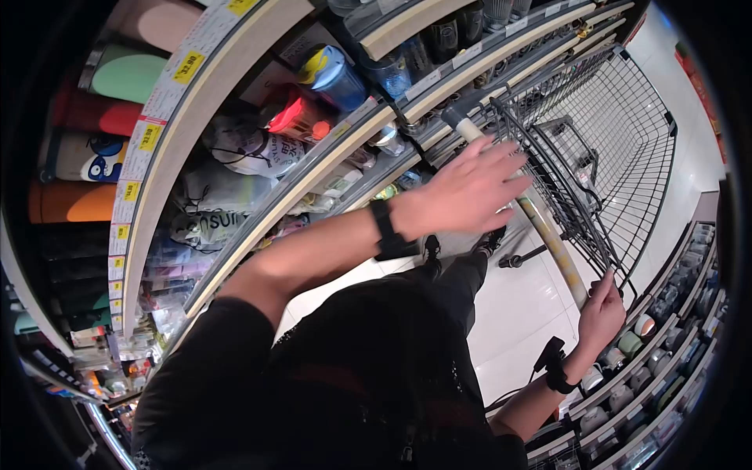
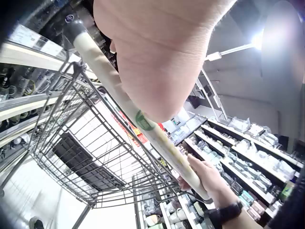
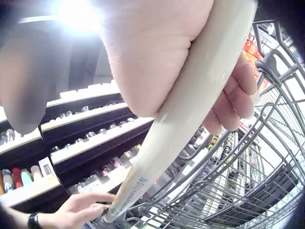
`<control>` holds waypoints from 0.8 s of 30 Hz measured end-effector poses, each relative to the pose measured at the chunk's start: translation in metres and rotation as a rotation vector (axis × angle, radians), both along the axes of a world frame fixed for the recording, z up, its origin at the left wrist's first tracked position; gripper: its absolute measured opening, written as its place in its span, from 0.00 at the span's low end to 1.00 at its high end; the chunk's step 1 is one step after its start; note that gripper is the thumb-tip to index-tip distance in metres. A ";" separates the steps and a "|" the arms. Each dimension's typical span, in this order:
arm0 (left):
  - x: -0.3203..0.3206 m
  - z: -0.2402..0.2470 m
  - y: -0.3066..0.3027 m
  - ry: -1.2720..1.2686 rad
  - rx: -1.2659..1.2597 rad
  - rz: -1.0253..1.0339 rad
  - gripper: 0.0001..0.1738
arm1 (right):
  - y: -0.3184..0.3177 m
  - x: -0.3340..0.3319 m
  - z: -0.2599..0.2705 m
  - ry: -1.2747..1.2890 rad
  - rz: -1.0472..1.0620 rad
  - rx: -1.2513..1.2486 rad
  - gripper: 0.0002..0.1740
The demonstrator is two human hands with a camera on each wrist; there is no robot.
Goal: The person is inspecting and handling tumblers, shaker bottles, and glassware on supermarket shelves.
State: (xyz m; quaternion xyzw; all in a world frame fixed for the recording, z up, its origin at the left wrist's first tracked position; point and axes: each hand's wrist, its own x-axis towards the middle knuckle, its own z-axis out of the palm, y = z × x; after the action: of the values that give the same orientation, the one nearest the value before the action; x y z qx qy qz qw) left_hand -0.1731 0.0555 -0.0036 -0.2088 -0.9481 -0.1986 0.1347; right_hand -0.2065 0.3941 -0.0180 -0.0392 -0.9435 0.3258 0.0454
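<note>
A wire shopping cart (image 1: pixel 627 117) stands in front of me, with a pale, rod-like cart handle (image 1: pixel 552 243) across its near side. My right hand (image 1: pixel 601 313) grips the handle near its right end; in the right wrist view the palm lies on top and the fingers (image 3: pixel 228 112) curl round underneath. Over the left part of the handle, my left hand (image 1: pixel 478 184) is spread, its fingers fairly straight and blurred. The left wrist view has the heel of that hand overlapping the handle (image 2: pixel 105 67). Seen from the right wrist, the left fingertips are right at the handle's far end.
Close on the left, shelves (image 1: pixel 360 117) carry cups, a blue pitcher (image 1: pixel 337 78), a red container (image 1: pixel 298 113) and bagged goods. Another shelf (image 1: pixel 650 376) with mugs runs along the right. A dark flat panel (image 2: pixel 81 160) lies in the cart. White floor tiles (image 1: pixel 509 313) show below.
</note>
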 end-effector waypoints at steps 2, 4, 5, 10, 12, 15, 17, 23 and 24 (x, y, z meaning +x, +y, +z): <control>-0.033 -0.014 0.016 0.072 0.102 0.122 0.29 | -0.003 -0.003 0.006 -0.098 0.070 0.198 0.30; -0.046 -0.021 0.025 0.009 0.050 0.174 0.31 | -0.005 -0.002 0.008 -0.073 0.073 0.227 0.31; -0.049 -0.024 0.026 -0.056 0.003 0.229 0.33 | -0.005 -0.002 0.006 -0.049 0.078 0.260 0.32; -0.059 -0.007 0.024 -0.401 -0.054 0.232 0.39 | -0.002 -0.009 -0.002 -0.131 0.054 0.164 0.30; -0.063 -0.004 0.024 -0.412 -0.094 0.223 0.39 | -0.003 -0.009 0.001 -0.120 0.085 0.159 0.27; -0.066 0.000 0.020 -0.439 -0.131 0.201 0.40 | -0.003 -0.010 -0.006 -0.051 0.069 0.127 0.24; -0.066 0.000 0.018 -0.362 -0.093 0.135 0.41 | -0.002 -0.011 0.000 -0.163 0.080 0.144 0.20; -0.071 0.000 0.015 -0.426 -0.088 0.091 0.43 | -0.002 -0.010 -0.006 0.145 0.108 0.351 0.28; -0.072 0.000 0.015 -0.431 -0.114 0.091 0.44 | -0.001 -0.010 -0.006 0.146 0.110 0.352 0.28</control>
State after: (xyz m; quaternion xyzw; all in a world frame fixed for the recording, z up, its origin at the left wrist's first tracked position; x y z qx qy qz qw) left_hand -0.2455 0.0701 -0.0035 -0.1261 -0.9730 -0.1784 -0.0744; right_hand -0.2170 0.3926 -0.0244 0.0447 -0.9808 0.1600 0.1020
